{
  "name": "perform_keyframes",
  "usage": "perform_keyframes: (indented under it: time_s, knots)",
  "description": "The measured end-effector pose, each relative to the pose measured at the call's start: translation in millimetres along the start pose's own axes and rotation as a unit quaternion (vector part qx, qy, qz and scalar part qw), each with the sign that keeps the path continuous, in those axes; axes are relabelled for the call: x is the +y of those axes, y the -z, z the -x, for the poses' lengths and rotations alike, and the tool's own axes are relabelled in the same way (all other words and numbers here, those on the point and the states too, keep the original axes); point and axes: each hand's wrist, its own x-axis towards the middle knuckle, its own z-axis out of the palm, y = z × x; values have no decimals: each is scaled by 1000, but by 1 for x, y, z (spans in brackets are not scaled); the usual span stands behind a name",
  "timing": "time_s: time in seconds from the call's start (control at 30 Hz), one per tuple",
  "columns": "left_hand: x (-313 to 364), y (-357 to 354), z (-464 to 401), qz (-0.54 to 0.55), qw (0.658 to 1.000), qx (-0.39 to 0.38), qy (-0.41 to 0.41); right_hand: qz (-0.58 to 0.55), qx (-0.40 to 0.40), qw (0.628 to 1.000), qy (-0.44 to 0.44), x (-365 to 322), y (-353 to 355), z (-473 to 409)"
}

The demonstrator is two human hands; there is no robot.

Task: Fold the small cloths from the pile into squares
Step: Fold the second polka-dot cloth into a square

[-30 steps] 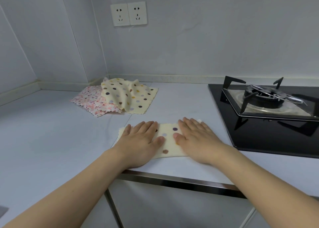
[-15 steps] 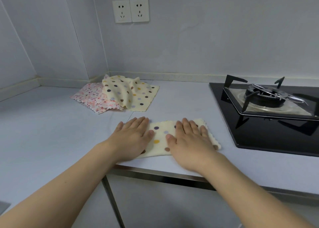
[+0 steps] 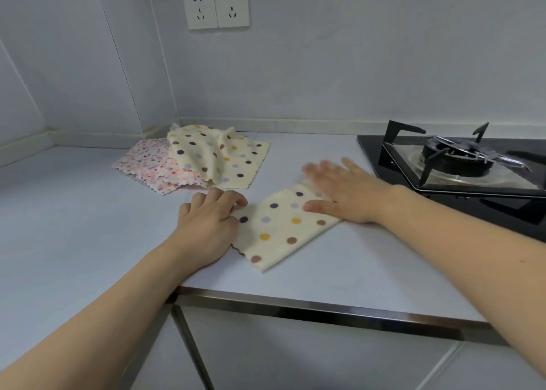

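Near the front edge of the white countertop (image 3: 88, 227) lies a folded cream polka-dot cloth (image 3: 280, 227), turned at an angle. The left hand (image 3: 206, 227) grips its left end with curled fingers; the right hand (image 3: 345, 194) lies flat, fingers straight, on its far right end. Toward the back corner sits the pile: a rumpled dotted cloth (image 3: 212, 156) over a pink floral cloth (image 3: 153, 165). A black gas hob (image 3: 461, 168) occupies the right side.

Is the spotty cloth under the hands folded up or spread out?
Folded. The spotty cloth lies as a narrow strip with a smooth doubled edge; the left hand grips one end, the right hand presses the other.
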Motion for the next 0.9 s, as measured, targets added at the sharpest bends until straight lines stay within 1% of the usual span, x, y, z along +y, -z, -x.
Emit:
perform_keyframes:
  time_s: [0.07,0.1,0.13,0.17,0.2,0.23,0.27,0.33,0.4,0.43,0.47,0.5,0.53,0.57,0.6,0.63,0.7,0.73,0.77,0.83,0.9]
  knots:
    - [1,3,0,34,999,-8,5,31,111,992,-61,-22,11,-1]
    - [1,4,0,45,999,-10,7,12,157,984,-84,-40,15,2]
    - [2,6,1,54,998,-13,8,-31,176,979,-96,-59,16,8]
    - [3,7,1,64,998,-17,10,-83,158,979,-99,-76,13,17]
    - [4,9,2,77,997,-21,15,-128,105,982,-95,-90,7,27]
    - [4,9,1,91,995,-25,24,-153,35,983,-91,-100,-1,37]
    - [5,10,1,99,994,-25,32,-158,-14,984,-86,-103,-8,43]
    - [4,6,0,77,996,-14,31,-163,-38,983,-78,-97,-13,42]
    - [2,0,1,-1,1000,2,8,-172,-46,981,-81,-94,-13,34]
    - [1,-3,3,-38,999,10,-7,-179,-43,979,-93,-95,-11,32]
    - [1,-4,5,-65,998,16,-16,-183,-23,977,-109,-98,-11,32]
    - [2,-5,8,-82,996,19,-17,-179,23,976,-124,-102,-10,36]
    - [3,-4,11,-91,996,19,-10,-170,90,973,-126,-109,-11,43]
    - [5,-3,14,-97,995,17,2,-167,160,967,-106,-116,-12,53]
    - [8,-2,18,-100,995,11,14,-189,207,958,-64,-122,-14,63]
    - [10,-1,21,-102,994,1,25,-227,220,949,-17,-127,-15,72]
    - [15,2,33,-87,995,-22,47,-266,167,948,48,-132,-13,90]
    - [16,4,42,-72,995,-33,57,-250,143,956,58,-133,-14,96]
    - [16,6,51,-59,995,-44,62,-218,137,964,63,-133,-15,101]
    - [15,11,69,-44,995,-61,68,-157,157,973,61,-136,-18,112]
    - [19,19,88,-50,993,-83,73,-159,195,966,61,-137,-21,124]
